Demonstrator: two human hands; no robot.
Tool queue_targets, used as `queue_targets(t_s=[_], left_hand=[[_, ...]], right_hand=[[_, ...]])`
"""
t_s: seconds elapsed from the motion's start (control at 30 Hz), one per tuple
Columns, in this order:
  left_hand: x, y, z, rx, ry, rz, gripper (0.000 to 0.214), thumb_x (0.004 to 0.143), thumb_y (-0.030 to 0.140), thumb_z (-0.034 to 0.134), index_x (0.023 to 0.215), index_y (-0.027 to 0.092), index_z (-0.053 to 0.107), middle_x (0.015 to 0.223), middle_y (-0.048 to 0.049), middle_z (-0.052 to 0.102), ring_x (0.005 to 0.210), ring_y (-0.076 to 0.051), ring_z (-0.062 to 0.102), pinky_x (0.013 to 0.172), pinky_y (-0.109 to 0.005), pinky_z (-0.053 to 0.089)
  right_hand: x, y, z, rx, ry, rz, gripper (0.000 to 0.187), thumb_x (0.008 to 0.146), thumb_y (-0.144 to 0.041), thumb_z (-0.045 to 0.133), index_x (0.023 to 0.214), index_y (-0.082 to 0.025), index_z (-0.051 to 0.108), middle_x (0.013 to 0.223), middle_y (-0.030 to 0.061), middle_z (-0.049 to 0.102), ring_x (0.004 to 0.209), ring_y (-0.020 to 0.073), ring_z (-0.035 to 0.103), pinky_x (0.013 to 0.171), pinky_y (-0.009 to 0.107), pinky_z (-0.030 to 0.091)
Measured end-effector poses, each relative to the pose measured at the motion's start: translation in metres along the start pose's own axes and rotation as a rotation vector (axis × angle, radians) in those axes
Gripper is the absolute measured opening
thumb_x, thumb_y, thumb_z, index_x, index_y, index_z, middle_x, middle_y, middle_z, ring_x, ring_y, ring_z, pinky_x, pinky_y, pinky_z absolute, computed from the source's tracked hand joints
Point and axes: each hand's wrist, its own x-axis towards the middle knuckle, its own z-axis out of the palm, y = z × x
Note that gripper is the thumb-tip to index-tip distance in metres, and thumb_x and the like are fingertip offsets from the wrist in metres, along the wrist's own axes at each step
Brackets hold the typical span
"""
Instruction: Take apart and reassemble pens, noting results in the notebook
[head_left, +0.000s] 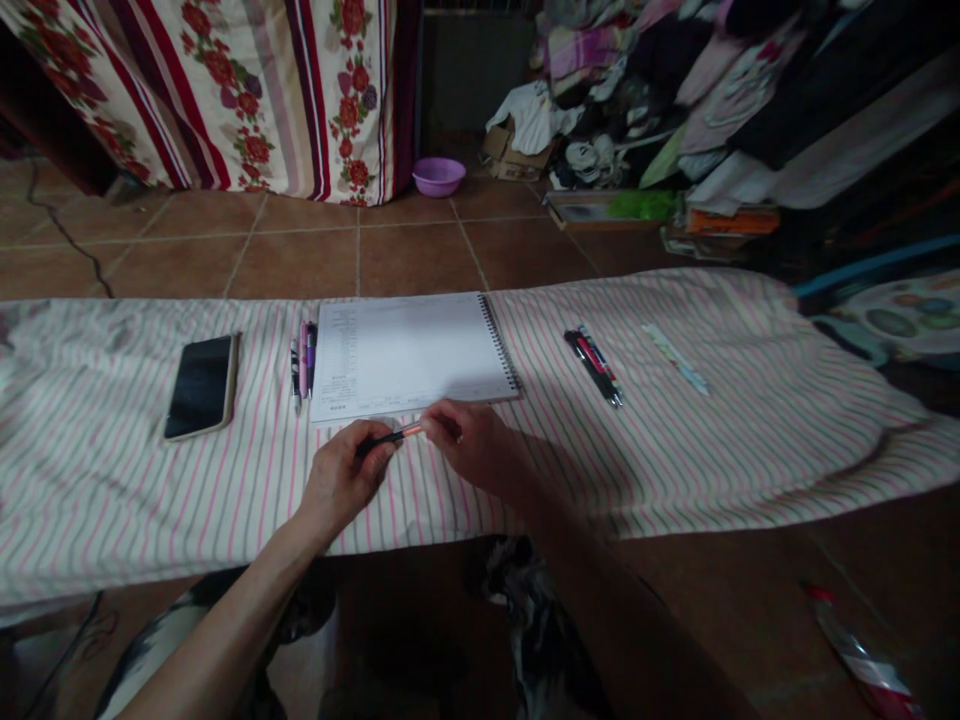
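Bare forearms (225, 620) reach in from the lower edge toward a surface (750, 420) draped in striped cloth (240, 500). The left hand (349, 475) is clamped around the dark end of a pen (388, 438), thumb and fingers together on it, while the right hand (472, 445) pinches the pinkish end. The pen lies roughly level between the two, just in front of the near edge of a spiral notebook (420, 350); whether it is one piece or two parts cannot be told. With both grips on so thin a thing, a sudden pull or twist could let one end slip, and a loose part might drop onto the cloth or past its front edge to the floor (712, 585). The cloth is creased, so a wrist dragging on it could shift the notebook, the three pens (304, 360) beside its left side and the phone (201, 388) farther left. To the right, the dark pens (594, 371) and the pale pens (679, 362) lie loose and could roll if the cloth were tugged. Dim light and the shadow over the notebook's near right corner might also make a small piece hard to find.
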Motion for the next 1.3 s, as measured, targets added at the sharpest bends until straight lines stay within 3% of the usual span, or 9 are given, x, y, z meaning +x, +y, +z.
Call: queue_targets(t_s=[0.17,0.43,0.73,1.07,1.3], left_hand=[[-0.001,-0.001,-0.003,0.023,0.031,0.005,0.019,0.081,0.036,0.052,0.086,0.019,0.060,0.081,-0.0026,0.066,0.077,-0.018,0.062,0.066,-0.028,0.048],[0.002,-0.006,-0.005,-0.038,0.066,0.054,0.021,0.081,0.034,0.053,0.092,0.019,0.063,0.087,-0.0043,0.067,0.082,-0.018,0.062,0.075,-0.031,0.048],[0.006,0.000,-0.006,0.058,0.107,0.141,0.017,0.080,0.028,0.054,0.088,0.020,0.066,0.083,-0.0034,0.064,0.079,-0.017,0.061,0.072,-0.029,0.047],[0.014,0.006,0.001,0.050,0.132,0.161,0.017,0.080,0.027,0.052,0.087,0.019,0.064,0.079,-0.0027,0.062,0.075,-0.016,0.059,0.069,-0.028,0.047],[0.019,0.002,0.000,-0.015,0.133,0.142,0.018,0.081,0.028,0.050,0.089,0.019,0.063,0.082,-0.0036,0.063,0.078,-0.017,0.059,0.073,-0.030,0.047]], right_hand=[[0.003,-0.002,0.005,0.028,0.019,0.025,0.014,0.082,-0.022,0.049,0.078,-0.018,0.063,0.067,0.0007,0.065,0.059,0.0114,0.057,0.057,0.022,0.038],[0.005,0.005,0.015,0.282,-0.016,0.033,0.017,0.081,-0.022,0.052,0.092,-0.018,0.063,0.070,0.0006,0.066,0.060,0.0107,0.060,0.056,0.021,0.043],[0.006,0.001,0.013,0.447,-0.022,0.148,0.014,0.080,-0.025,0.051,0.080,-0.016,0.061,0.067,0.0013,0.065,0.054,0.0099,0.060,0.052,0.020,0.044],[0.014,-0.002,0.008,0.323,0.114,0.137,0.015,0.079,-0.023,0.049,0.070,-0.016,0.059,0.061,0.0002,0.064,0.055,0.0093,0.057,0.052,0.018,0.040],[0.020,-0.004,0.002,0.426,0.107,0.076,0.022,0.082,-0.028,0.048,0.095,-0.016,0.062,0.067,0.0015,0.068,0.051,0.0091,0.054,0.050,0.019,0.041]])
